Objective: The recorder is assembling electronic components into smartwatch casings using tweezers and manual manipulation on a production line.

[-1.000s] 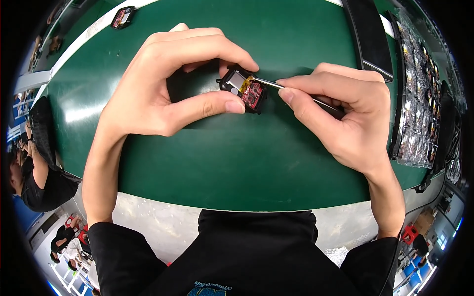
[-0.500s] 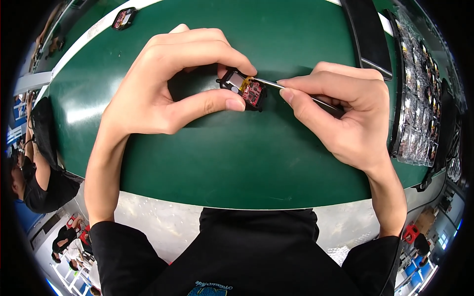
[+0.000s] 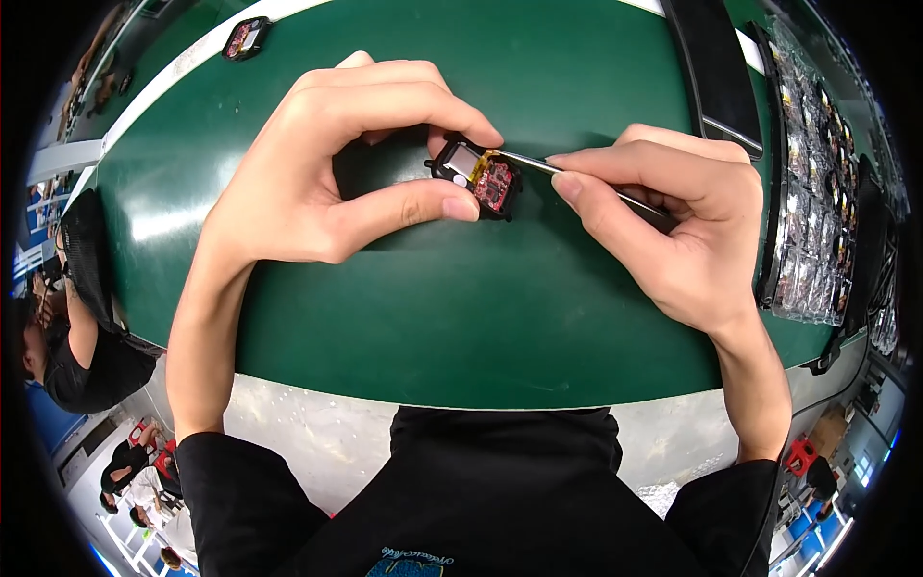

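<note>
Between the thumb and fingers of my left hand is a small black device housing, its inside facing up. A red circuit board, a silvery rectangular part and a strip of yellow tape show in it. My right hand pinches a pair of slim metal tweezers like a pen. Their tip touches or hovers just over the yellow tape at the housing's upper edge, near my left fingertip; contact is too small to tell. The housing is held above the green table mat.
A similar open device lies at the far left edge. On the right are a black flat stand or tray with a metal strip and a clear plastic tray packed with small parts. A person in black sits at left.
Both hands, the housing and the tweezers have shifted very slightly to the right. The grips stay the same, and the tweezers' tip remains at the yellow tape.
</note>
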`<state>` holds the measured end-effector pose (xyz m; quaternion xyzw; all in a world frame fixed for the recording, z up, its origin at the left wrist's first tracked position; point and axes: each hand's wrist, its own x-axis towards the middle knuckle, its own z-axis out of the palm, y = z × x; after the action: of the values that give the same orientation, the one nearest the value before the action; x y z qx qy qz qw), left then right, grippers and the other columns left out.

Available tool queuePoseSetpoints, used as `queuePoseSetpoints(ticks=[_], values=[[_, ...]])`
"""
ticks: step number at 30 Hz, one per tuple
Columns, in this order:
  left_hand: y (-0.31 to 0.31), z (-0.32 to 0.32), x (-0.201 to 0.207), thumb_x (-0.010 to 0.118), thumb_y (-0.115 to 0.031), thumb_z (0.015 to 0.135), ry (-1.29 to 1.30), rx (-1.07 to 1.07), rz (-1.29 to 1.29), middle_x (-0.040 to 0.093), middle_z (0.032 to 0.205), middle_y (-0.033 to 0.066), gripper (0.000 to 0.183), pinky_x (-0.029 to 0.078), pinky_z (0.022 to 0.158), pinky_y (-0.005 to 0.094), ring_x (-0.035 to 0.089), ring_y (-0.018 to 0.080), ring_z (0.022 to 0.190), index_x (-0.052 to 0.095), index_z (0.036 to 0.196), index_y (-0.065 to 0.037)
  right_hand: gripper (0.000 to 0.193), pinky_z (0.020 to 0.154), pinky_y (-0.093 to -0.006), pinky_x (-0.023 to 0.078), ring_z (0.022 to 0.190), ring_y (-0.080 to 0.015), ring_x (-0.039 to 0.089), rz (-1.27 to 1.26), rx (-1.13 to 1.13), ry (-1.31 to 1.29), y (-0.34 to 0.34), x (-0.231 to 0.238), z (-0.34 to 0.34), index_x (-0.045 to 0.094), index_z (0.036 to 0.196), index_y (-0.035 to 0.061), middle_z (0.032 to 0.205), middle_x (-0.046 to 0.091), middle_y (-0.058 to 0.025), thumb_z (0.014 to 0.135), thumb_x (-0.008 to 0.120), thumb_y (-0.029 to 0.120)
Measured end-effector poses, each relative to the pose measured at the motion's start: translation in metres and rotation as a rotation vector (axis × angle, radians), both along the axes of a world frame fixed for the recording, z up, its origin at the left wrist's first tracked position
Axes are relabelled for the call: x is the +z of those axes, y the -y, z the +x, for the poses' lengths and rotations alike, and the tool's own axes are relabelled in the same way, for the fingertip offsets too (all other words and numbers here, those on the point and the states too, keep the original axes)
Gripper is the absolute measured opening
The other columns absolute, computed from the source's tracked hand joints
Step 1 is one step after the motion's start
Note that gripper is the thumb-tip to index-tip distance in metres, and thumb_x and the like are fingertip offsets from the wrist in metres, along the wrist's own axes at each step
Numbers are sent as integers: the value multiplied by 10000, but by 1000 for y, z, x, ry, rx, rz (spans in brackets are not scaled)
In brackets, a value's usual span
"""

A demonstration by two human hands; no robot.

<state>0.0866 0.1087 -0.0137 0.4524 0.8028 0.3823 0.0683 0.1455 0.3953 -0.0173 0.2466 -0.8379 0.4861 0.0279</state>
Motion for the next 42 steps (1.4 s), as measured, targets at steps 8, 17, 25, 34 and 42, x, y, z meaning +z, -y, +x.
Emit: queuePoseSetpoints(ticks=[8, 17, 25, 34, 42], values=[[-1, 2, -1, 945, -300, 738, -20, 56, -25, 758, 954, 78, 563, 373, 754, 323, 577, 187, 788, 823, 1216, -28, 139, 517, -234, 332, 566, -39, 528, 35, -35, -34, -3, 1, 1, 839, 1011, -66, 684, 662, -37, 873, 818, -65], [-4, 5, 1, 936, -283, 724, -33, 96, -41, 723, 898, 66, 536, 366, 713, 332, 518, 183, 745, 825, 1183, -29, 196, 494, -261, 323, 521, -60, 495, 23, -18, -237, 1, -7, 0, 858, 1015, -17, 674, 653, -27, 829, 833, -74], [-8, 7, 1, 942, -221, 732, -31, 126, -26, 722, 871, 63, 476, 378, 704, 329, 532, 177, 748, 836, 1152, -24, 271, 471, -261, 319, 507, -61, 464, 98, -69, -396, 5, -12, 3, 861, 1044, -3, 726, 676, -24, 782, 868, -69], [-6, 7, 0, 953, -227, 734, -26, 121, -25, 732, 884, 66, 488, 372, 701, 323, 526, 170, 748, 837, 1162, -23, 252, 481, -266, 354, 519, -83, 495, 98, -49, -366, 9, -12, 2, 858, 1054, -7, 732, 691, -35, 812, 863, -78], [1, 0, 0, 938, -286, 759, 31, 54, -13, 760, 933, 74, 506, 359, 717, 324, 527, 166, 754, 832, 1170, -9, 142, 503, -254, 328, 542, -63, 501, -18, -24, -97, 5, -6, 1, 863, 1036, -26, 667, 654, -38, 896, 847, -23]])
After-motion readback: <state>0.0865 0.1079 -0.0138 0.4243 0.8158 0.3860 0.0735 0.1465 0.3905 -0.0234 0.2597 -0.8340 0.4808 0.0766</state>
